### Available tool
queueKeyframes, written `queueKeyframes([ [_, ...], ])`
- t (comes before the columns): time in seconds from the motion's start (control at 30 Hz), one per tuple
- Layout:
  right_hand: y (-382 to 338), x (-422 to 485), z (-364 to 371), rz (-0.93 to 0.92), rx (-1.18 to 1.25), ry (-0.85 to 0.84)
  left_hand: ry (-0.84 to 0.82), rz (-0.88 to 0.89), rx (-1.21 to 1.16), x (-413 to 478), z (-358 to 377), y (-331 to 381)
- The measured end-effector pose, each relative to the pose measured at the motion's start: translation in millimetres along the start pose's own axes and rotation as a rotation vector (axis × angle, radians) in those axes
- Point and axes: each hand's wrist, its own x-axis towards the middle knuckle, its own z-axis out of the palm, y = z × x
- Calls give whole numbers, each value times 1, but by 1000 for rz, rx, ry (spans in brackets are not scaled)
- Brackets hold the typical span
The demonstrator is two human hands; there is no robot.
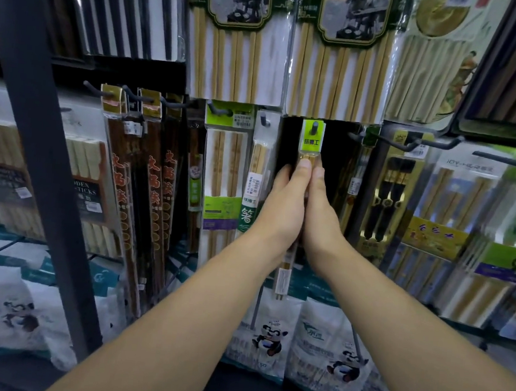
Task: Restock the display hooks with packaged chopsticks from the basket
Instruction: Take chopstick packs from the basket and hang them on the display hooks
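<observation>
Both forearms reach toward 12 o'clock; my left hand (284, 204) and right hand (323, 211), pressed side by side, pinch the chopstick pack (311, 143), its green header on the hook (314, 127).

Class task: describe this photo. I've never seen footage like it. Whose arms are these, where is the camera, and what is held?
No machine here: one camera sits on a person's head, looking forward and down, so both bare arms are the wearer's own. The left hand and right hand together pinch a narrow chopstick pack, its green card on a display hook. Other chopstick packs hang alongside; panda-printed bags lie below.
</observation>
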Motion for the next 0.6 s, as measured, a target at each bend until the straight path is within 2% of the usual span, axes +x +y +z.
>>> queueKeyframes([
  [0.2, 13, -7, -9, 64, -73, -98, -21, -22, -94, -6, -5, -16],
  [0.43, 21, -39, -22, 104, -116, -166, -46, -57, 47, -33, -17, -26],
  [0.6, 59, -118, -58, 174, -409, -231, 47, -7, 170, -107, -31, -72],
])
